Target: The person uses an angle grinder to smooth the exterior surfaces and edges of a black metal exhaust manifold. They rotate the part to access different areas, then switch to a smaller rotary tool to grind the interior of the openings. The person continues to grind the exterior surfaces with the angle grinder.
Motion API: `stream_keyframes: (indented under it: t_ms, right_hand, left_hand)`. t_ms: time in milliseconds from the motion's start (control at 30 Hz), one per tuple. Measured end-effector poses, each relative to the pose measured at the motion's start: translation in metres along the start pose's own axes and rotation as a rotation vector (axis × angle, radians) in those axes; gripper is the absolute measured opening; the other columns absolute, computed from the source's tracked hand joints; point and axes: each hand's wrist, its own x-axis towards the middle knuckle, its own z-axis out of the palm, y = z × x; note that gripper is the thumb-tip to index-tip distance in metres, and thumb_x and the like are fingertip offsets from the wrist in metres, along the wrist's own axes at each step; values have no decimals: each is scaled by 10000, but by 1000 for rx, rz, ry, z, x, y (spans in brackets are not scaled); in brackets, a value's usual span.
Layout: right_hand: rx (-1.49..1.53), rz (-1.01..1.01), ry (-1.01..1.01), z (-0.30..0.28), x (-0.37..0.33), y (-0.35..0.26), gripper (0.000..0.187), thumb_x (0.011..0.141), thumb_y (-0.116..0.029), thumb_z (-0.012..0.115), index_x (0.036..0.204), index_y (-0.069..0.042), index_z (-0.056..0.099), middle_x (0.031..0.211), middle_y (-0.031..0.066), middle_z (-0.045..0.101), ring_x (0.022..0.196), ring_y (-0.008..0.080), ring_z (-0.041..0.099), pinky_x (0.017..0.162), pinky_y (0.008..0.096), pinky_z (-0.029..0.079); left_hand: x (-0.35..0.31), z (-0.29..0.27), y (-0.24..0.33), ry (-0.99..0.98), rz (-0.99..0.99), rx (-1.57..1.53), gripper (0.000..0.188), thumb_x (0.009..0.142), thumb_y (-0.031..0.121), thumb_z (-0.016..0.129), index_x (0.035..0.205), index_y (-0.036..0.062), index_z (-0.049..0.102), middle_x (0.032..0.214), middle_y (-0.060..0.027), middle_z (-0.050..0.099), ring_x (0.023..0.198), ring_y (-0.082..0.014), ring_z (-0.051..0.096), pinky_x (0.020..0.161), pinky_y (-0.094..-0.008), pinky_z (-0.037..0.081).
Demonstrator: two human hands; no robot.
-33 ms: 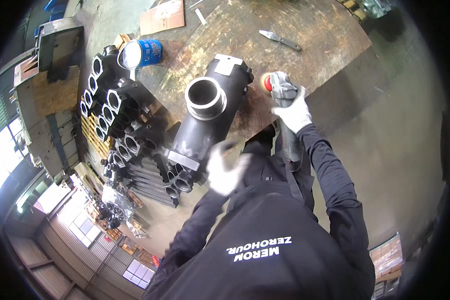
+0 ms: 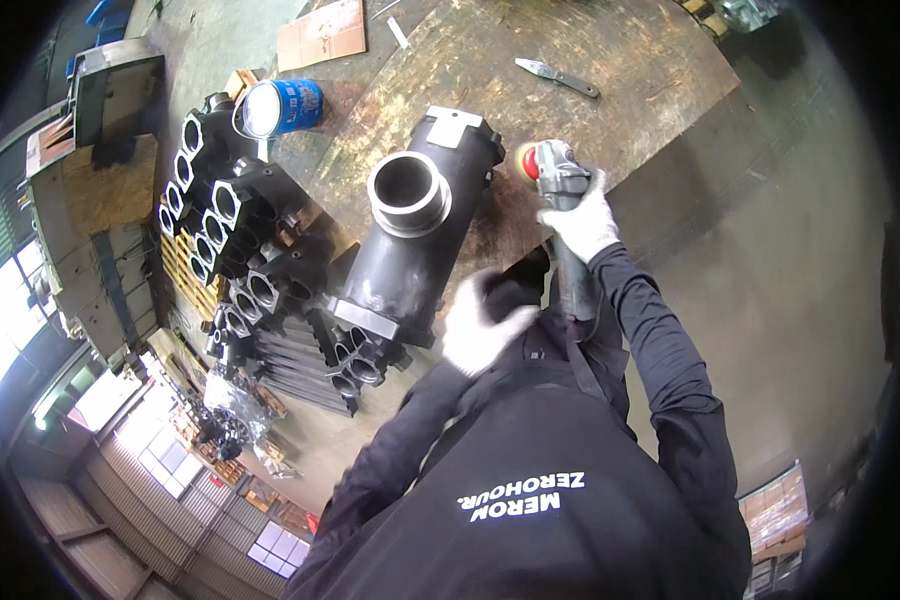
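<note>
My right hand [image 2: 583,222], in a white glove, is wrapped round the body of a grey and black angle grinder [image 2: 570,270]. Its red and yellow disc [image 2: 528,161] sits at the far end, to the right of a black metal pipe casting [image 2: 410,250]. That casting lies on the worktable [image 2: 620,60], with a bare machined round opening facing up and pale flat faces at its ends. In a white glove too, my left hand [image 2: 478,325] hovers near the table's edge, between the casting's near end and the grinder. Its fingers are apart and hold nothing.
A knife-like scraper [image 2: 557,78] lies farther back on the table. At the left stand a blue can [image 2: 295,106] and a piece of brown cardboard [image 2: 322,36]. Several black castings [image 2: 225,225] are stacked on a pallet beside the table. The grinder's cord or strap [image 2: 585,365] hangs near my body.
My left hand has moved right, away from the casting's near end and toward the grinder. My right hand keeps its hold on the grinder, which has barely shifted.
</note>
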Motion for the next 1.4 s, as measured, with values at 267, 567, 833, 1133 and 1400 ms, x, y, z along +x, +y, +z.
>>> stream_keyframes:
  t_ms: [267, 567, 833, 1133, 1400]
  right_hand:
    - [32, 32, -5, 25, -20, -25, 1349, 669, -508, 872, 1534, 106, 40, 1240, 312, 619, 1127, 400, 657, 986, 427, 521]
    - [-19, 35, -188, 30, -6, -58, 1212, 761, -604, 761, 1553, 58, 127, 1296, 317, 603, 1179, 416, 633, 1018, 444, 495]
    - [13, 30, -177, 32, 12, -69, 1165, 757, -551, 770, 1540, 58, 158, 1323, 311, 590, 1215, 404, 616, 1037, 429, 484]
    - [-50, 34, -181, 32, 14, -72, 1224, 757, -583, 765, 1557, 74, 112, 1354, 305, 572, 1249, 397, 592, 1057, 411, 465]
    - [-76, 14, -168, 31, 10, -75, 1151, 748, -578, 772, 1516, 64, 204, 1310, 305, 598, 1209, 397, 618, 1026, 427, 486]
  left_hand:
    - [54, 128, -21, -93, -363, -629, 651, 665, 153, 806, 1225, -45, 538, 1092, -187, 664, 1012, -280, 646, 900, -375, 512]
    - [63, 125, -12, 124, -396, -790, 548, 696, 93, 733, 1186, -45, 532, 1046, -195, 671, 960, -284, 669, 858, -365, 530]
    - [77, 102, 8, 113, -455, -669, 502, 717, 93, 727, 1164, -52, 552, 1017, -166, 674, 902, -251, 659, 812, -361, 532]
    - [82, 116, -8, 97, -424, -746, 460, 745, 128, 737, 1139, -57, 589, 1029, -174, 696, 929, -259, 672, 830, -345, 527]
    - [80, 113, -2, 71, -365, -896, 413, 760, 100, 710, 1123, -63, 598, 1037, -164, 697, 944, -247, 663, 856, -342, 516]
